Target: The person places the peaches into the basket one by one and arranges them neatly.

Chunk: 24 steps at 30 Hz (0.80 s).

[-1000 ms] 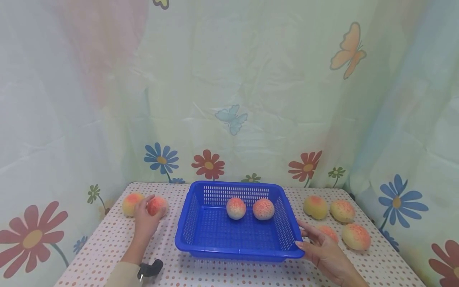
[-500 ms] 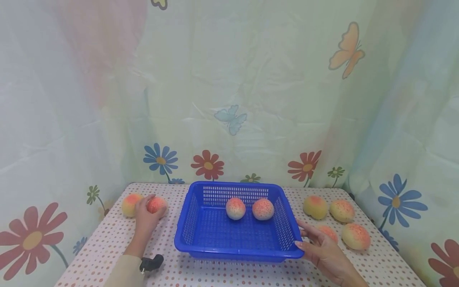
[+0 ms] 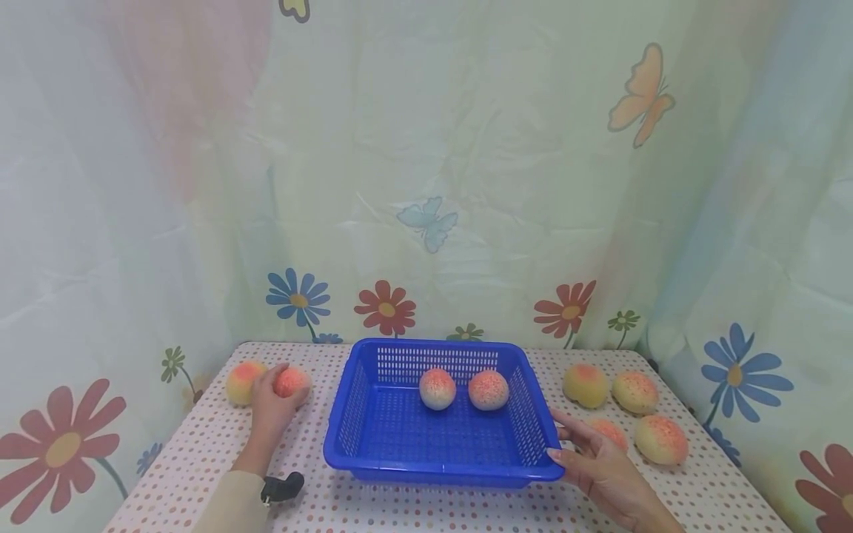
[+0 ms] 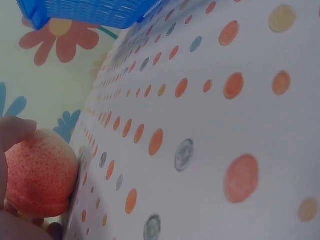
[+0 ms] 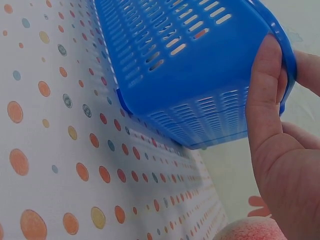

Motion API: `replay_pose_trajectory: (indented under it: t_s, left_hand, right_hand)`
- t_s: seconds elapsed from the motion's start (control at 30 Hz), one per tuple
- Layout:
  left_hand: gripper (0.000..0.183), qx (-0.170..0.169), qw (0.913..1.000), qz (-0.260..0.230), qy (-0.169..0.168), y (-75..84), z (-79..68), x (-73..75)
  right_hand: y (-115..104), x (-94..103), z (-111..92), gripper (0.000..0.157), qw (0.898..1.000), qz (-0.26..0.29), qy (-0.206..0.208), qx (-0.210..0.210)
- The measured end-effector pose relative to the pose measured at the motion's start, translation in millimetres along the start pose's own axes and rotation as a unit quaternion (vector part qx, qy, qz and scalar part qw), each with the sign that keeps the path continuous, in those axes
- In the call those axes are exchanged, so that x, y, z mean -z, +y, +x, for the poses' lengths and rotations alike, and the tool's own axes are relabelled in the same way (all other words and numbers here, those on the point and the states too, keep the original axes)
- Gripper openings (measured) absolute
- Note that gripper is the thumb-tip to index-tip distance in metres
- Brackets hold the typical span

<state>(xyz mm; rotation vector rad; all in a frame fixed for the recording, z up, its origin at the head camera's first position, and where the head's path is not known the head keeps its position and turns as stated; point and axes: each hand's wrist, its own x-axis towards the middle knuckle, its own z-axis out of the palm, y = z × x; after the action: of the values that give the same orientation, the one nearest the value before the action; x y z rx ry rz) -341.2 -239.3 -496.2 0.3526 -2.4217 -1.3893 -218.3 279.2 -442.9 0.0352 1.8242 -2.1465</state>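
On the left of the dotted tabletop, my left hand (image 3: 269, 406) holds a red-and-cream peach (image 3: 292, 382) between thumb and fingers. The left wrist view shows this peach (image 4: 42, 175) low beside the cloth. Just behind the hand is a yellow-red peach (image 3: 243, 382), partly covered by the fingers. A blue plastic basket (image 3: 443, 472) with slotted walls stands in the middle, two peaches (image 3: 437, 389) inside it. My right hand (image 3: 603, 470) pinches the basket's rim near its front right corner. In the right wrist view, the thumb and fingers (image 5: 265, 85) lie on either side of that rim.
Several more peaches (image 3: 661, 440) lie right of the basket, one partly hidden behind my right hand. A black device (image 3: 283, 487) sits at my left sleeve. Flowered curtains (image 3: 426, 148) hang behind and on both sides of the table.
My left sleeve and the black device at it have shifted slightly. Both hands keep their hold, and the basket and peaches stay in place.
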Motion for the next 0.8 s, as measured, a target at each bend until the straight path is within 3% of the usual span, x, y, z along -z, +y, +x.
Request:
replay_pose_trajectory:
  t_s: [0.8]
  left_hand:
    - [0.073,-0.014,0.9998,-0.008,-0.012,-5.4,-1.2,5.1]
  right_hand:
    - [-0.3,-0.5,-0.8,0.076,1.0,-0.003,-0.006,0.004]
